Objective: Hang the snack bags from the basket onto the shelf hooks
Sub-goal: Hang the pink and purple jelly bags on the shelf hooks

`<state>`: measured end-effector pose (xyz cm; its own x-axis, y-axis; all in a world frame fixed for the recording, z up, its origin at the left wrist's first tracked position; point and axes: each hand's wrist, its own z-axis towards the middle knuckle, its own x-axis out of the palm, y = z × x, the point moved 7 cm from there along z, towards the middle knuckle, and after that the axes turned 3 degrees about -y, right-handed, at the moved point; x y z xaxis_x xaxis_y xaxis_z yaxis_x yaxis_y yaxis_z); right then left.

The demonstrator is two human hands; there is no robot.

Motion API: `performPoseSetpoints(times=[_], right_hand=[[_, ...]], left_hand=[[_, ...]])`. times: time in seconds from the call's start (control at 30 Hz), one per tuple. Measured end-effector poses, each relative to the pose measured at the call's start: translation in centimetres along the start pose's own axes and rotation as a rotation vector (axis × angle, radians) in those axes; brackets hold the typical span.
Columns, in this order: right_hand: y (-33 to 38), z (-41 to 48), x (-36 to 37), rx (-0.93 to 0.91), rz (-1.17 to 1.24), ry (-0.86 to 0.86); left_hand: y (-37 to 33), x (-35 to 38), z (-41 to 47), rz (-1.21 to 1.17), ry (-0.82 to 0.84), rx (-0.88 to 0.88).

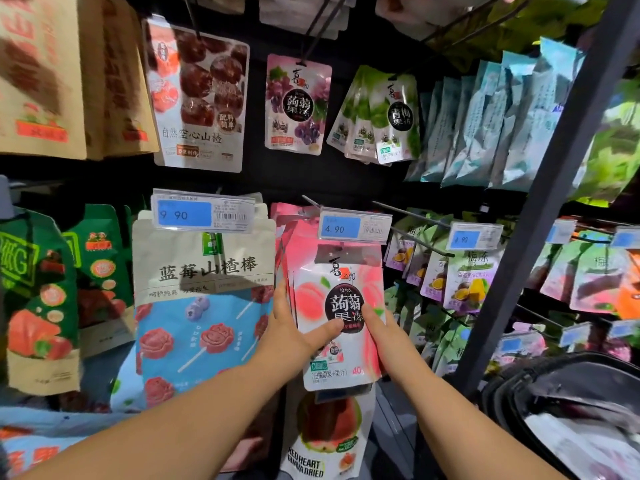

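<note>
Peach jelly bag (341,306) up at the hook (311,201), frontmost in the pink row.
Pinched at both edges by left hand (294,327) and right hand (384,329); threading hidden behind price tag (355,227). Probably more left in basket (554,382).

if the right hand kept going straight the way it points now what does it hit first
Probably the 4.90 price tag above: the right hand points up along the pink peach jelly bag it holds. Depth is unclear.

Left fingers (281,295) partly behind peach bag (341,306), basket (568,374) cut off at right edge
</note>
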<state>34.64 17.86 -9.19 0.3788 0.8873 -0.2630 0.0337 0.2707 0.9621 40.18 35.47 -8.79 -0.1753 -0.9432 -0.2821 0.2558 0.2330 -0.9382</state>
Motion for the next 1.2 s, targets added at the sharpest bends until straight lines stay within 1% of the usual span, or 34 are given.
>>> performPoseSetpoints(times=[0.13,0.23,0.33,0.4,0.5,0.63,0.73,0.8,0.9,1.07,1.2], right_hand=[[-0.4,0.2,0.6,0.031,-0.031,0.045],[0.2,0.1,0.5,0.025,-0.079,0.024],[1.2,-0.5,-0.3,-0.105,-0.109,-0.125],[1.6,-1.4,-0.5,-0.194,-0.097,-0.158],[1.3,-2.0,-0.3,-0.281,-0.122,-0.095],[0.7,-2.4,-0.3,-0.289,-0.195,-0.009],[0.4,-2.7,-0.3,-0.292,-0.228,0.032],[0.4,-2.8,-0.1,-0.281,-0.248,0.045],[0.4,-2.6,0.5,-0.277,-0.274,0.055],[0.5,-1.1,1.0,-0.275,-0.278,0.033],[0.5,0.2,1.2,-0.265,-0.314,0.01]], left_hand=[[1.1,0.0,0.8,-0.063,0.019,0.001],[0.1,-0.1,0.2,0.014,0.045,0.015],[-0.6,-0.1,-0.2,0.1,0.032,0.05],[-1.1,-0.2,-0.3,0.137,-0.005,0.102],[-2.0,-0.1,-0.6,0.166,-0.042,0.215],[-3.1,-0.2,-1.1,0.191,-0.062,0.342],[-3.3,-0.2,-1.4,0.226,0.003,0.383],[-3.0,0.0,-1.5,0.236,0.061,0.385],[-2.2,0.3,-1.3,0.266,0.094,0.34],[-1.6,0.8,0.2,0.357,0.073,0.263],[-1.1,1.0,1.7,0.38,0.053,0.28]])
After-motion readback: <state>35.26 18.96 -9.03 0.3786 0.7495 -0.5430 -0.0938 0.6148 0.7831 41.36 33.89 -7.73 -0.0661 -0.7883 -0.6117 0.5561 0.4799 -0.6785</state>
